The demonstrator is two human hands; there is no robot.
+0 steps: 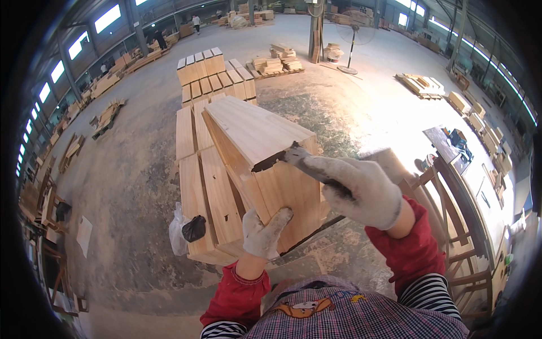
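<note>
A long wooden box [265, 127] of pale boards rests tilted on a stack of similar boxes, its narrow end toward me. My right hand [364, 192], in a white glove, is closed round a putty knife [309, 164] smeared with dark paste. The blade touches the top edge of the box's near end. A strip of dark brown paste [268, 163] lies along that edge, left of the blade. My left hand [264, 233], gloved too, grips the box's lower left corner, with the thumb against the end face. The fingers underneath are partly hidden.
Wooden boxes [195, 186] are stacked below and beyond. A black plastic bag [193, 229] and a clear bag [176, 231] hang at the stack's left. On my right is a workbench [474, 198] with wooden legs. Farther off stand a pedestal fan [351, 51] and a pallet of boards [276, 62].
</note>
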